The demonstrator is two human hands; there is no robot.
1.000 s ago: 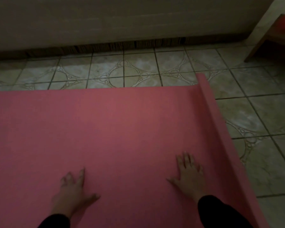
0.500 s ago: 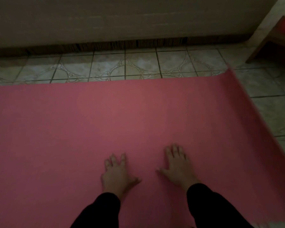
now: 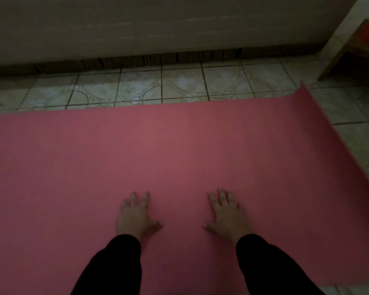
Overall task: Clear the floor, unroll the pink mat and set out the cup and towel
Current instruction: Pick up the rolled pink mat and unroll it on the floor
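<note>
The pink mat [image 3: 158, 150] lies unrolled across the tiled floor and fills most of the view. Its right end [image 3: 320, 116] curls up off the tiles. My left hand [image 3: 134, 216] presses flat on the mat near the bottom centre, fingers spread. My right hand [image 3: 226, 211] presses flat on the mat a little to the right of it, fingers also spread. Both arms wear black sleeves. No cup or towel is in view.
Patterned floor tiles [image 3: 179, 86] show beyond the mat's far edge and to its right. A pale wall [image 3: 158, 24] runs along the back. A wooden furniture leg [image 3: 339, 60] stands at the top right corner.
Both hands have slid over the mat toward the middle of the view. The curled right end of the mat sits farther right and lower than before.
</note>
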